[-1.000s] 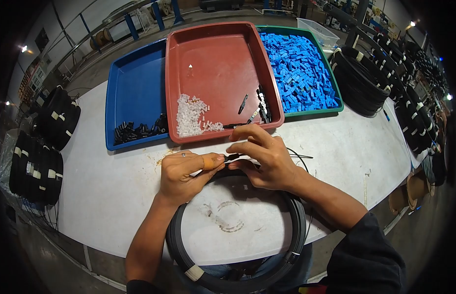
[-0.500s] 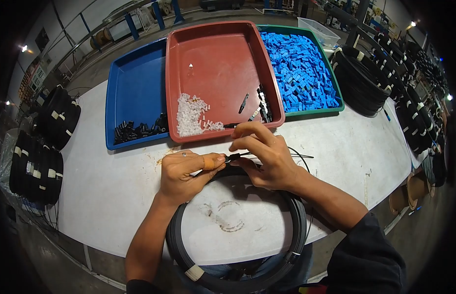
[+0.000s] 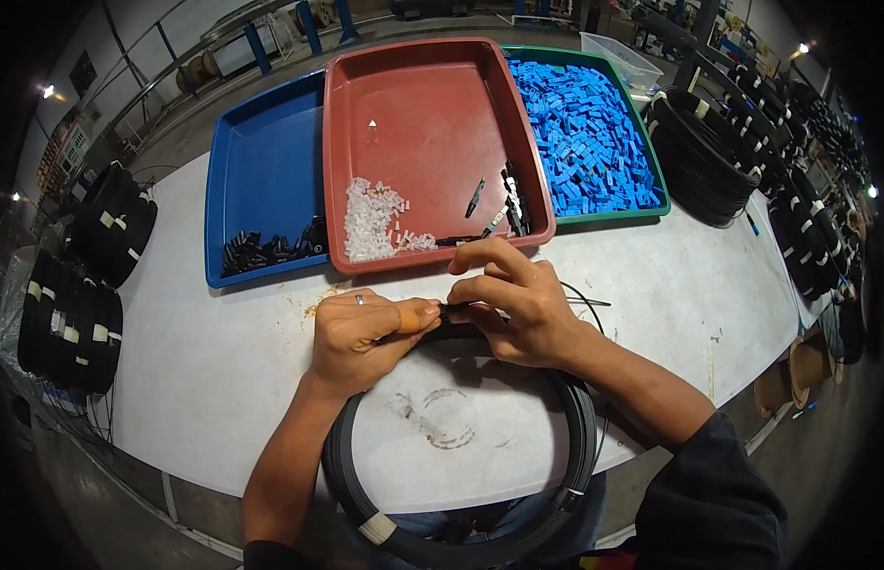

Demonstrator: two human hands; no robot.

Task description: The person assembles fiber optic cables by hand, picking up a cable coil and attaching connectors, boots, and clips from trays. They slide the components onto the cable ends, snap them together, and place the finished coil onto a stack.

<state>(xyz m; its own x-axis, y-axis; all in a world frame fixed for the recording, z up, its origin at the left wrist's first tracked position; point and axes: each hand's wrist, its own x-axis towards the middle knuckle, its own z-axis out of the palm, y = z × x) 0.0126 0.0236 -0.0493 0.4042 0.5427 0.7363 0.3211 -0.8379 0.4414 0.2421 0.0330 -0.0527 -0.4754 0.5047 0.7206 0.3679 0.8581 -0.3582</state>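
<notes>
My left hand (image 3: 366, 337), with orange tape round a finger and a ring, pinches a small black connector (image 3: 445, 312) above the far side of a black cable coil (image 3: 338, 456). On the connector's right side, my right hand (image 3: 518, 304) has its thumb and fingers closed round the connector end, which they partly hide. A thin black cable (image 3: 588, 302) loops out behind my right hand. The coil rests at the table's near edge, with pale tape round it at the lower left.
Beyond my hands stand a blue tray (image 3: 271, 171) with black pieces, a red tray (image 3: 423, 114) with white pieces and black connectors, and a green tray (image 3: 662, 190) of blue pieces. More cable coils (image 3: 703, 157) lie right and left (image 3: 72, 323) on the white table (image 3: 214, 380).
My right thumb and fingers have closed in leftward on the connector, covering more of it. My left hand has barely moved.
</notes>
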